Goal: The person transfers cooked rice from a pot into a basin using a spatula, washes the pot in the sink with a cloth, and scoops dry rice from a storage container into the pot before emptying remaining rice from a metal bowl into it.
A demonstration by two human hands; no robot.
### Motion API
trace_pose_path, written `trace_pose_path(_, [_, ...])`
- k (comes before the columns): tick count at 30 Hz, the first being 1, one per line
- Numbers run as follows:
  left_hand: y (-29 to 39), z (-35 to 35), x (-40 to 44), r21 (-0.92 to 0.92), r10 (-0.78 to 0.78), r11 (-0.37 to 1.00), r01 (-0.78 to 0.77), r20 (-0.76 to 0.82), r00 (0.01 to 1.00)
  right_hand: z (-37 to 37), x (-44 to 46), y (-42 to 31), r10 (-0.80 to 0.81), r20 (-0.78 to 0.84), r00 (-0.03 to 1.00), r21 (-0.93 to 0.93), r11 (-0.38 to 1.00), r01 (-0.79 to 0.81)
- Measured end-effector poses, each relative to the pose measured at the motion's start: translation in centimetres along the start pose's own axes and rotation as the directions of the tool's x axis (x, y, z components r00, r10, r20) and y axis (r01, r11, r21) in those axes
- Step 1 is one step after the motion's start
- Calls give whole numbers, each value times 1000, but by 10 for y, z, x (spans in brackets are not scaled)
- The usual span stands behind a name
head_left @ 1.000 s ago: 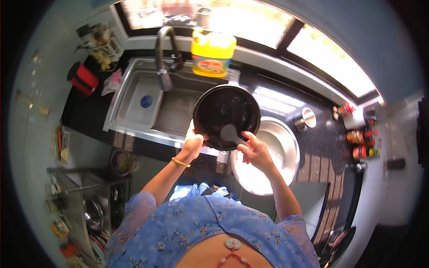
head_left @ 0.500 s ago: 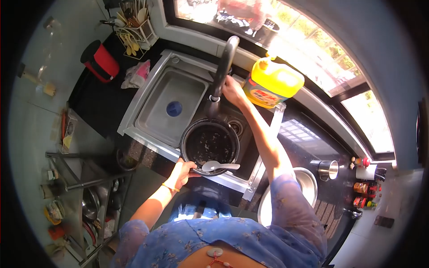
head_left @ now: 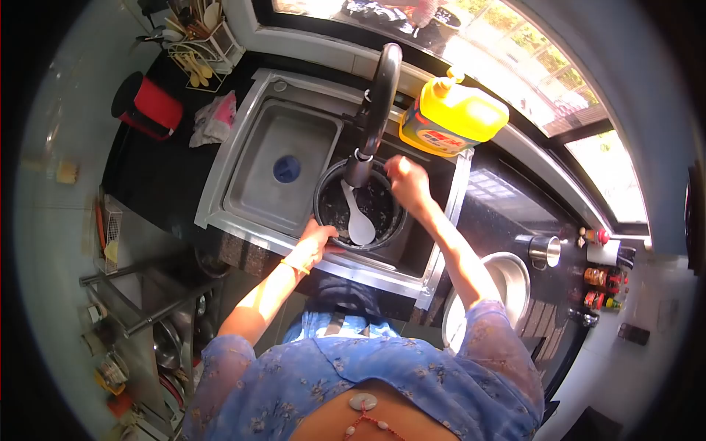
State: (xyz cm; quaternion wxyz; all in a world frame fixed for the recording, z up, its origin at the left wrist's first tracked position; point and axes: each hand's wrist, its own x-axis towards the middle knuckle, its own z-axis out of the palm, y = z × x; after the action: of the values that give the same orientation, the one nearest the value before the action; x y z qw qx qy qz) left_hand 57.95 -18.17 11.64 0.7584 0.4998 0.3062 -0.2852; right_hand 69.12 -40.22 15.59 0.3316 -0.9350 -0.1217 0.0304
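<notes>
This is a kitchen, apparently a home one, judging by its modest size and everyday clutter. A steel sink [head_left: 254,151] with two bowls is set into a dark, glossy counter [head_left: 158,180], and a tall curved faucet [head_left: 384,84] reaches over it, above a dark pot [head_left: 334,217] with a pale spoon [head_left: 361,229] inside. Behind runs a bright window [head_left: 540,62], with a big yellow jug [head_left: 456,117] just before it. A wire rack [head_left: 220,45] full of utensils [head_left: 197,26] stands in the far left corner. To the right are a wide metal basin [head_left: 515,275], a steel cup [head_left: 543,251] and small bottles [head_left: 599,278]; at lower left, a metal shelf [head_left: 149,317] holds round cookware [head_left: 168,347]
</notes>
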Motion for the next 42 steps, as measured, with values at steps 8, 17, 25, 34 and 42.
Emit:
trace_pose_path(8, [23, 3, -6, 186, -49, 982, 22, 139, 989, 51, -44, -8, -578, 467, 669, -346, 577, 740])
trace_pose_path(17, [38, 1, -10, 148, -45, 989, 21, 159, 986, 31, -53, -10, -569, 429, 702, -425, 559, 712])
trace_pose_path(25, [35, 14, -2, 223, 47, 970, -96, 217, 975, 5, -44, -28, 19, 141, 990, -472, 880, 50])
trace_pose_path(34, [54, 21, 17, 307, 22, 949, -73, 166, 986, 10, -48, -21, -42, 183, 982, -479, 869, 127])
trace_pose_path(42, [59, 19, 19, 324, 107, 934, -149, 143, 984, 15, -67, -37, 37, 468, 883, -481, 849, 219])
